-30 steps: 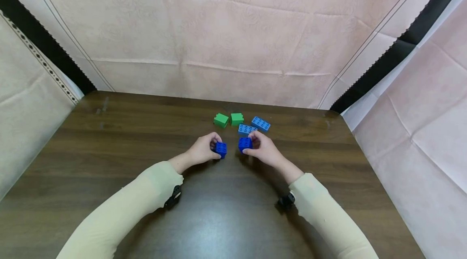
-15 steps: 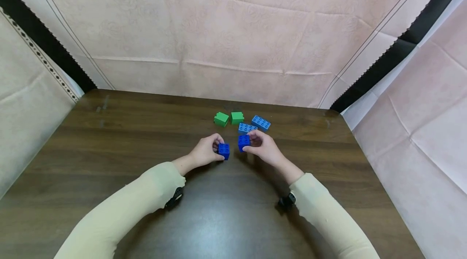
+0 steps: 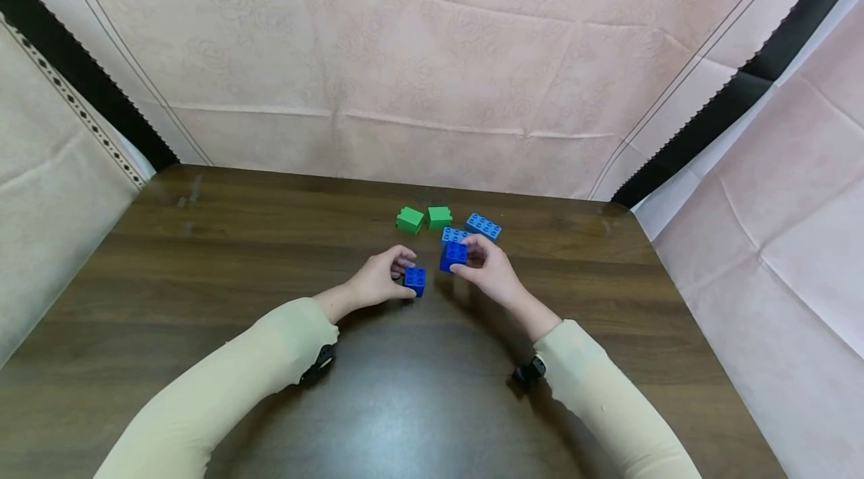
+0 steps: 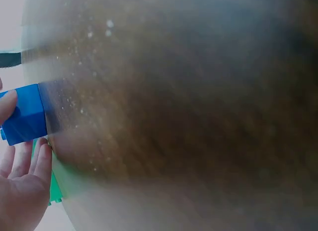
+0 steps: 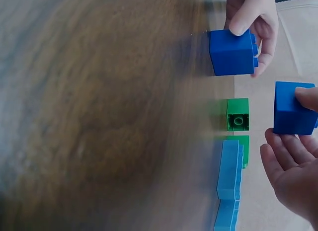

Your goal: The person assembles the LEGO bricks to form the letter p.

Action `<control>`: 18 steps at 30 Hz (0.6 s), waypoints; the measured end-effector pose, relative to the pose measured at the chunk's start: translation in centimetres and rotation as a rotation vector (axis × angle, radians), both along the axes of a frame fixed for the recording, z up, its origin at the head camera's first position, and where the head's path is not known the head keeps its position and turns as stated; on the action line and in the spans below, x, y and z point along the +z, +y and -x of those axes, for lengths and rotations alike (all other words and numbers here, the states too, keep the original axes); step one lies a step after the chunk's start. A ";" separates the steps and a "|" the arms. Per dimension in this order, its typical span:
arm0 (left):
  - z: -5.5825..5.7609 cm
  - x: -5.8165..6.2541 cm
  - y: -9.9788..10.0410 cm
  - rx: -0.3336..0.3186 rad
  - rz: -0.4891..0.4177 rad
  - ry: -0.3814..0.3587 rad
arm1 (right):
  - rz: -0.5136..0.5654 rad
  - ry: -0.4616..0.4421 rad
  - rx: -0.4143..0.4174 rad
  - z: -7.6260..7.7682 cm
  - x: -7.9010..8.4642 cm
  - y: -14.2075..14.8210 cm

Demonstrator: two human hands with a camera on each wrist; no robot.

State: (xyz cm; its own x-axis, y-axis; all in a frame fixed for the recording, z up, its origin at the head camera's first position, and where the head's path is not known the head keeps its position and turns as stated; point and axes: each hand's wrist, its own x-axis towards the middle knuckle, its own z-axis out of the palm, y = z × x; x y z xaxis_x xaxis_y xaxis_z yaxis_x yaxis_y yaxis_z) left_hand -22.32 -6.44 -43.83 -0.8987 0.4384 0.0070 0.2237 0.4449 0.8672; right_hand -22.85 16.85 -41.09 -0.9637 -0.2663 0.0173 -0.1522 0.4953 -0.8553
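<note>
In the head view my left hand [image 3: 378, 279] pinches a dark blue toy building brick [image 3: 415, 281], thumb on its near side. The left wrist view shows that brick [image 4: 29, 114] low at the tabletop, the thumb [image 4: 7, 106] on it and the other fingers [image 4: 42, 164] alongside. My right hand [image 3: 490, 269] holds a second dark blue brick [image 3: 453, 257], a little farther back and to the right. From the right wrist, this second brick [image 5: 293, 108] shows raised off the table, thumb on its face and fingers partly hidden behind it. A small gap separates the two bricks.
Beyond the hands lie two green bricks [image 3: 409, 220] and two longer light blue bricks [image 3: 483, 226], one partly covered by the right hand and its brick. The brown wooden table [image 3: 270, 239] ends at a pale hanging cloth [image 3: 418, 74].
The left hand and its brick have shifted slightly right, and its fingers have loosened a little. The right hand has moved its brick slightly farther back, toward the light blue bricks.
</note>
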 end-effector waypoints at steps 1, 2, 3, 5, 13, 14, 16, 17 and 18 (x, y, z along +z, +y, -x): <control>0.0 0.1 0.0 -0.004 0.004 -0.005 | 0.007 0.001 -0.002 0.0 0.0 0.0; -0.1 0.1 -0.1 -0.007 0.011 -0.009 | 0.010 0.001 -0.004 0.0 0.0 0.0; -0.1 0.1 -0.1 -0.010 0.019 -0.010 | 0.013 0.003 -0.007 0.0 0.1 -0.1; -0.1 0.1 -0.1 -0.010 0.036 -0.003 | 0.017 0.005 -0.009 0.0 0.2 -0.2; 0.0 -0.1 0.1 0.032 0.062 0.013 | 0.047 0.011 0.033 0.0 0.6 -0.8; 0.1 -0.1 0.1 0.036 0.063 0.012 | 0.049 0.005 0.034 0.0 0.6 -0.8; 0.1 -0.2 0.2 0.040 0.061 0.012 | 0.045 0.009 0.038 0.1 0.5 -1.0; 0.1 -0.2 0.2 0.041 0.061 0.014 | 0.045 0.011 0.041 0.0 0.6 -1.0; 0.1 -0.2 0.2 0.042 0.061 0.015 | 0.043 0.014 0.043 0.0 0.7 -1.1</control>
State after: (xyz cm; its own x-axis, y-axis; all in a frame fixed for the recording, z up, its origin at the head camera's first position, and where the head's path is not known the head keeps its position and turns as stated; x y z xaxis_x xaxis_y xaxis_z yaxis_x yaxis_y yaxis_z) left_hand -22.44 -6.19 -44.07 -0.9162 0.4008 -0.0053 0.2167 0.5064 0.8346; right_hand -22.88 15.71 -40.43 -0.9509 -0.3063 0.0435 -0.1852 0.4508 -0.8732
